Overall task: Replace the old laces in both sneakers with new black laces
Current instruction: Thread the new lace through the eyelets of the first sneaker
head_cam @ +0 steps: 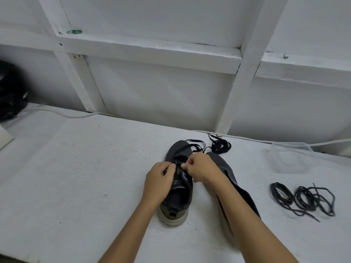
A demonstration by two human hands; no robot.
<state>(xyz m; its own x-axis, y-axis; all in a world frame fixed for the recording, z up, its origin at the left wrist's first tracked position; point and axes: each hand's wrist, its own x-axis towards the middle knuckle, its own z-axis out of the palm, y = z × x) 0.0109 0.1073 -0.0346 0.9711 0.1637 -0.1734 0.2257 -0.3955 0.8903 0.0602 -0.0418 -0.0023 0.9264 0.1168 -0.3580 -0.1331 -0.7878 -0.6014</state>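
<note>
Two dark grey sneakers stand side by side on the white table, toes away from me. Over the left sneaker [177, 198] both hands work at the eyelets. My left hand [160, 178] curls over its left side, and fingers pinch the black lace [190, 147] that trails over the toe. My right hand [199, 168] pinches the same lace at the tongue. The right sneaker [226, 168] lies partly hidden under my right forearm. A coiled black lace [221, 146] lies just beyond the toes. Two bundles of thinner dark laces [303, 198] lie at the right.
The white table [76, 177] runs up to a white framed wall. A clear plastic container [290, 156] stands at the back right. A white cable [66, 114] follows the wall. A black bag [10, 92] sits at the far left.
</note>
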